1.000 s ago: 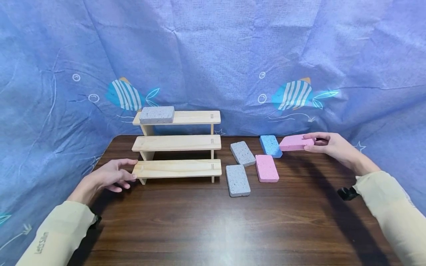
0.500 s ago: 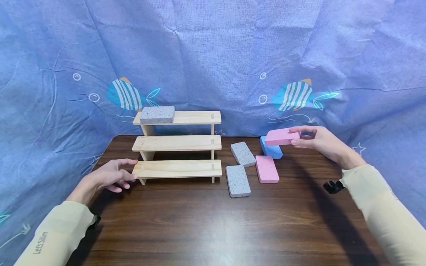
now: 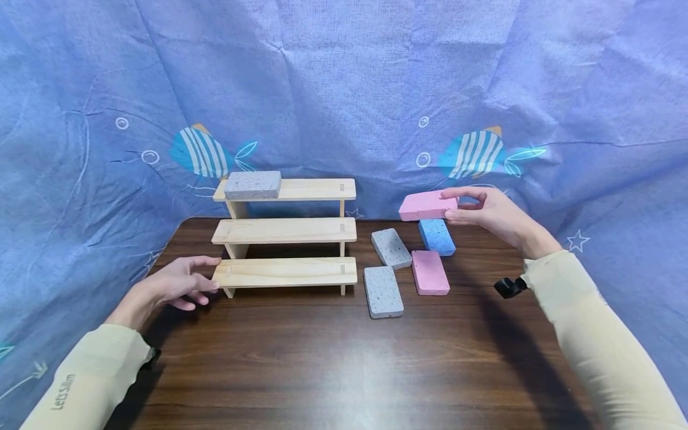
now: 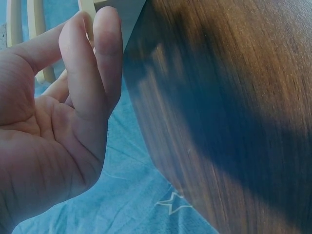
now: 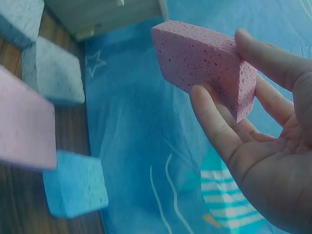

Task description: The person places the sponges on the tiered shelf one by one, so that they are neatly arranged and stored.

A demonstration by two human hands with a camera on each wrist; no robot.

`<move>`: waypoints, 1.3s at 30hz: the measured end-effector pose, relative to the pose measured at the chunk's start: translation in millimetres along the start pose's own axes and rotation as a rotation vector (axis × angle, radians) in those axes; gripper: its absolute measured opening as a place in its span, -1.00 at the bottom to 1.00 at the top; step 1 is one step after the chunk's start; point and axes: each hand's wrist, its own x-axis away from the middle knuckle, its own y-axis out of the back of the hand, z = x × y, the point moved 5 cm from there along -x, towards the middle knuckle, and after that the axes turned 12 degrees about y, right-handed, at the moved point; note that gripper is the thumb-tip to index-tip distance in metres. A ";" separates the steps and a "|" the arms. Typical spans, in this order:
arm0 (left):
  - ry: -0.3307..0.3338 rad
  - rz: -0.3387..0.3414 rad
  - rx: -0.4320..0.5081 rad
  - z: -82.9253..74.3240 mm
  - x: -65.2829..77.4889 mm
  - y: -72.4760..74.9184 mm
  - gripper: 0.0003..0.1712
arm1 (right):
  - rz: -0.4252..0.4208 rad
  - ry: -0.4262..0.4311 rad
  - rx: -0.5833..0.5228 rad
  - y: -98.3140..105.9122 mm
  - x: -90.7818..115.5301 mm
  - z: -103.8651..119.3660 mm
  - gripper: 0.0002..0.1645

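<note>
In the head view my right hand [image 3: 491, 216] holds a pink sponge [image 3: 427, 206] by its right end, up off the table and just behind a blue sponge [image 3: 436, 237]. The right wrist view shows thumb and fingers pinching this porous pink block [image 5: 200, 58]. My left hand [image 3: 177, 283] is at the left end of the bottom step of a three-tier wooden rack [image 3: 290, 272], index finger and thumb on either edge of the board. Its other fingers hang below, and the left wrist view shows them bent near the board's end. A grey sponge [image 3: 252, 185] lies on the top tier's left end.
On the dark wooden table [image 3: 301, 364], right of the rack, lie a second pink sponge [image 3: 430, 273], a grey sponge [image 3: 391, 248] and another grey sponge [image 3: 383, 292] nearer the front. A blue fish-print cloth [image 3: 344, 89] hangs behind the table.
My right hand has carried the pink sponge leftward and up, passing over the blue sponge, which now shows fully again. The left hand and the rack have stayed put.
</note>
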 end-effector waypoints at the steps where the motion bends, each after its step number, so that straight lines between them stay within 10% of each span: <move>1: 0.001 -0.001 0.000 -0.1 0.2 0.1 -0.12 | 0.004 0.009 -0.022 -2.6 -2.3 1.0 -0.36; 39: 0.012 -0.006 -0.013 -3.2 2.3 -0.3 -0.10 | 0.128 0.152 -0.357 -90.9 -95.0 69.3 -0.43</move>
